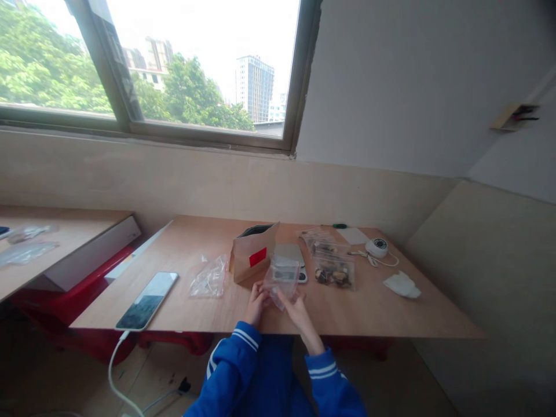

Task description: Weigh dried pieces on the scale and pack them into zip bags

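Note:
Both my hands hold one small clear plastic zip bag [282, 281] above the near edge of the wooden table [391, 318]. My left hand [256, 301] pinches its left lower corner and my right hand [295, 310] grips its bottom right. Just behind the bag sits a small silver scale [290, 253], and beside that stands an open brown paper bag [253, 252] with a red label. To the right lie clear bags [333, 267] filled with dark pieces. I wear blue sleeves with white stripes.
An empty clear bag [209, 278] lies left of the paper bag. A phone [146, 300] with a white cable rests at the table's left edge. A white round device [377, 247], a crumpled tissue [402, 285] and a pen [336, 226] lie at the right and back. A second table [65, 231] stands at left.

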Demonstrator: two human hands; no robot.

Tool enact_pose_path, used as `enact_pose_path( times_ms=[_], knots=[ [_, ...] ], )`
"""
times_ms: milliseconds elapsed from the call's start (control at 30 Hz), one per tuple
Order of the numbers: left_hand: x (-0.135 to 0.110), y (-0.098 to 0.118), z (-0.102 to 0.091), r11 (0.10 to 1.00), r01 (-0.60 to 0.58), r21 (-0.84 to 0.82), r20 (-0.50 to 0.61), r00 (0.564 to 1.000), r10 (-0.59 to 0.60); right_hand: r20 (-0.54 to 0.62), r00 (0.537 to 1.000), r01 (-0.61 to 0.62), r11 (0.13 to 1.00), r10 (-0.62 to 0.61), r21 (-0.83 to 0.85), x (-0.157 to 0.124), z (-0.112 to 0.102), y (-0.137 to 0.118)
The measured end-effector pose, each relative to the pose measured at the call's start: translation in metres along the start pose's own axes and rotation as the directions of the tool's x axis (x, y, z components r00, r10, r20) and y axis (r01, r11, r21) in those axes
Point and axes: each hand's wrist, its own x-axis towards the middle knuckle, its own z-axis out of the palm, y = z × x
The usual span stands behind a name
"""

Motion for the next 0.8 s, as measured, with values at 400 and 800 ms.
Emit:
enact_pose_path(
  times_ms=[400, 800],
  knots=[
    [-0.012, 0.054, 0.006, 0.976, 0.095, 0.196, -0.019, 0.995, -0.094, 0.145, 0.989, -0.015, 1.0, 0.014, 0.006, -0.005, -0.016, -0.028],
    [-0.028, 0.076, -0.007, 0.804, -0.108, 0.584, -0.193, 0.944, 0.267, 0.521, 0.832, -0.141, 0.981, 0.192, -0.136, -0.022, -0.015, -0.03]
  ],
)
